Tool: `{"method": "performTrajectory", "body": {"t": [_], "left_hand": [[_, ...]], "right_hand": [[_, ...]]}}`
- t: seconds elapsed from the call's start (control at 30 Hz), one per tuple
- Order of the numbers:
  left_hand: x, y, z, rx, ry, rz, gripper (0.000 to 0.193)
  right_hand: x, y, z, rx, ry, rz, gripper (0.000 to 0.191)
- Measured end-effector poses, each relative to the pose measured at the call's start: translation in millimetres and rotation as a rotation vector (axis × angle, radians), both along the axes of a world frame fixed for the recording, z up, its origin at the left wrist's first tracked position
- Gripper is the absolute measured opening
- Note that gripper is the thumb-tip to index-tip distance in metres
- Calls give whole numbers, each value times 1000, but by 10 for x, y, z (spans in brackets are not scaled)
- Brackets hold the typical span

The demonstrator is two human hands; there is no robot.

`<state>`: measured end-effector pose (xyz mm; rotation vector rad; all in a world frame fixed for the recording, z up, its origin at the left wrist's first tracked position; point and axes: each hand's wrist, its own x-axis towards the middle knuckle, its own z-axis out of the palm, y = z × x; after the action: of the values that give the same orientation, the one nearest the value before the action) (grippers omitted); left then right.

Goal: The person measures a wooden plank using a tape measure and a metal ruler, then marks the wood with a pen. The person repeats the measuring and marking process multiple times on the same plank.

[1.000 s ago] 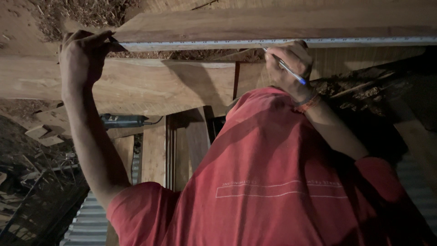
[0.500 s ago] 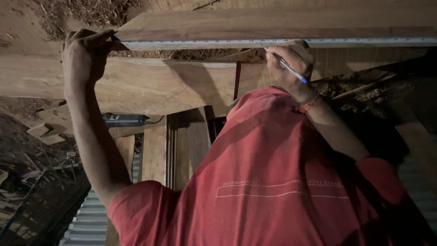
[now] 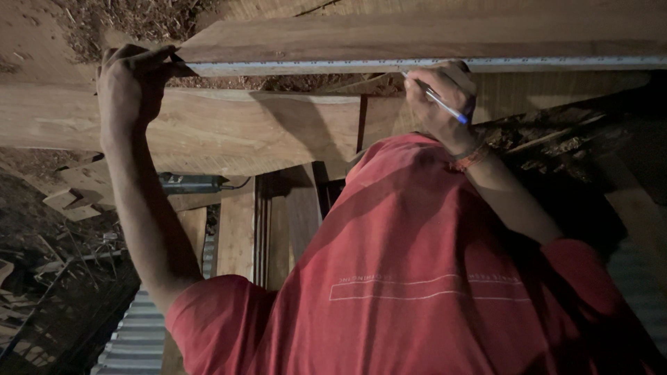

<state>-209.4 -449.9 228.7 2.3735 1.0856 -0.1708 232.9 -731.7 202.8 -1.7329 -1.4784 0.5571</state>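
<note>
At the top of the head view, I see a long wooden plank (image 3: 417,35) running across the frame, the biggest thing here, with more boards (image 3: 229,125) below it and sawdust (image 3: 132,17) scattered at the upper left. A red shirt (image 3: 417,278) fills the lower middle. A long metal ruler (image 3: 347,65) lies flat along the plank's lower edge, reaching from the left hand out to the right border. The left hand (image 3: 132,80) is clamped on the ruler's left end, fingers curled over it and pressing it against the wood. The right hand (image 3: 441,101) is closed around a blue pen (image 3: 438,104), whose tip meets the ruler's edge near the middle of the plank. An orange band (image 3: 471,158) circles the right wrist. Lower left, a dark power tool (image 3: 191,182) lies on a board, well apart from both hands.
</note>
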Motion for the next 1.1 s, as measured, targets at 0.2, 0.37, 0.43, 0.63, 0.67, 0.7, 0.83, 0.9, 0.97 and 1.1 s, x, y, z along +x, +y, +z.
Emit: {"method": "performTrajectory", "body": {"t": [0.2,0.37,0.43,0.63,0.67,0.7,0.83,0.9,0.97,1.1], "left_hand": [[2,-6,-97,25,42,-33,19],[-10,-17,-140,39,20,-59,18],[3,-26,-168,127,10,-70,21],[-40,-69,-242,68,11,1,26],[-62,-68,-259,58,9,-4,26],[-85,-68,-281,55,4,-6,26],[-200,-84,-393,62,-28,-9,24],[-246,-102,-450,115,-11,-21,22],[-267,-111,-484,212,44,-42,19],[-241,-91,-412,119,34,-30,16]], "right_hand": [[24,-61,-148,-13,15,-1,7],[6,-66,-232,19,10,-30,4],[31,-70,-211,16,10,-15,6],[-2,-40,-123,-47,72,-49,8],[-9,-29,-113,-29,54,-38,8],[-12,-20,-102,-11,38,-28,9],[-31,-10,-50,-36,47,-14,9],[-70,-9,-33,-36,55,-27,8],[-107,-15,-17,-90,169,-48,11],[-50,-41,8,-67,53,30,13]]}}
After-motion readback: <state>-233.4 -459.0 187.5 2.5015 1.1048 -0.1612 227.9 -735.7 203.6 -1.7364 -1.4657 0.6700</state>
